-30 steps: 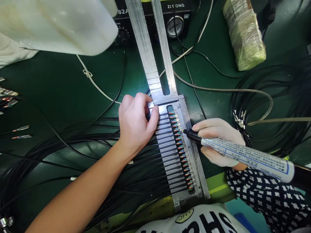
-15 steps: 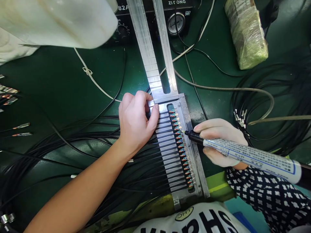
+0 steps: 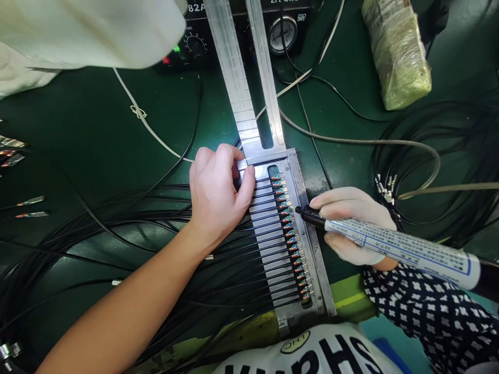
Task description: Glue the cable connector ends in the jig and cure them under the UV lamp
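Observation:
My left hand [image 3: 218, 195] is closed on the upper left edge of a slotted metal fixture [image 3: 286, 313], its thumb and fingers pinching the plate. Black cables [image 3: 273, 242] lie side by side in the fixture's slots, their stripped ends with coloured wires meeting small metal connectors [image 3: 293, 246] along the right side. My right hand [image 3: 354, 223], in a whitish glove, grips a thick marker pen [image 3: 401, 253] with a white printed barrel and black front end. The pen's tip is at the connectors midway up the row; whether it touches one cannot be made out.
Behind the fixture stands a black unit [image 3: 197, 49] with a dial and gauge, under two long metal rails [image 3: 237, 93]. A plastic-wrapped block [image 3: 401, 57] lies at the back right. Cable coils [image 3: 429, 156] are at right, a cable bundle [image 3: 39, 254] at left. A white shape [image 3: 97, 31] hangs upper left.
The marker pen and my right hand have shifted very slightly left. Red and green lights on the black unit now show beside the white shape. My left hand keeps its hold.

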A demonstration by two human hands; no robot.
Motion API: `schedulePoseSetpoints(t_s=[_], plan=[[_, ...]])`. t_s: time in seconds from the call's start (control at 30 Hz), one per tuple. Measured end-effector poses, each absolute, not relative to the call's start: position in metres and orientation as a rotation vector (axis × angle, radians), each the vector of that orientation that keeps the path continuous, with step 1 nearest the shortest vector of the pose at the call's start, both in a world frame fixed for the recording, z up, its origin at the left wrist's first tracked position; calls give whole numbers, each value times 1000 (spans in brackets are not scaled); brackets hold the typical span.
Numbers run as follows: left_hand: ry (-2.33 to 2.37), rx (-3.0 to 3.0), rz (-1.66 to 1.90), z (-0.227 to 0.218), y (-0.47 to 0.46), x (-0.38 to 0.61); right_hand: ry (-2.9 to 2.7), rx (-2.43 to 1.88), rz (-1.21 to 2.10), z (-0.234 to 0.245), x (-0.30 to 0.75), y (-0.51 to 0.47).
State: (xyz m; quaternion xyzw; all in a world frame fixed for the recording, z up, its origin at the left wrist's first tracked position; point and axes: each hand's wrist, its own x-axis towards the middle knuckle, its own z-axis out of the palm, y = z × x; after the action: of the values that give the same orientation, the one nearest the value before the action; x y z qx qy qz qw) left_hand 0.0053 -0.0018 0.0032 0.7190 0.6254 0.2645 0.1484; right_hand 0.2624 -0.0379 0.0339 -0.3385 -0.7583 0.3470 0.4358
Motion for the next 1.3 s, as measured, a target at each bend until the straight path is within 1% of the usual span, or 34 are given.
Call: schedulePoseSetpoints(t_s=[0.27, 0.57, 0.8, 1.3], plan=[[1801, 2086, 751, 4, -2, 5, -1913, -823, 876, 34, 263, -35], [1807, 2098, 759, 3, -1, 5, -1919, -818, 796, 39, 268, -45], [1805, 2101, 769, 4, -1, 6, -1933, -826, 869, 37, 270, -52], [1805, 2069, 747, 3, -2, 5, -1910, -819, 868, 35, 268, -49]])
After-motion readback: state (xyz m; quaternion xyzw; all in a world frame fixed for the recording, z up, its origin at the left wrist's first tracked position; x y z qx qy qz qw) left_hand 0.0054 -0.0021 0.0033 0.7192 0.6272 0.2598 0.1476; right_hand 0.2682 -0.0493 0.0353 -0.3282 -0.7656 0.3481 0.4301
